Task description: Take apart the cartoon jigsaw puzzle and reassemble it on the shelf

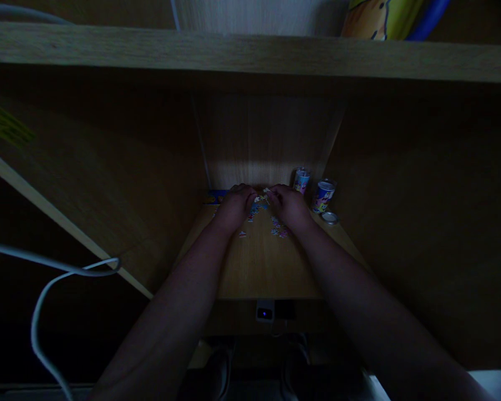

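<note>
While your two hands meet over the board, a pale puzzle piece (266, 190) sits at the fingertips of your right hand (290, 207), which look pinched on it. Your left hand (235, 207) has its fingers curled inward right beside more light-coloured pieces (259, 198); you can't tell from here whether they grip one. Between your fingers and slightly nearer to you spreads a cluster of bluish pieces (254, 210). Pinkish pieces (279, 227) lie on your side of the right fingers, just beside that hand, and a lone piece (242, 234) lies on your side of the left fingers.

To the right of your right fingers stand two printed cans, a farther can (301, 179) and a nearer can (323, 195), both with colourful cartoon labels too small and dim to read. A round metal lid (329, 218) lies beside the nearer one. Beyond your left fingers, a blue printed strip (215, 196) is partly hidden. All this rests on the wooden board (267, 273), below your fingers.
</note>
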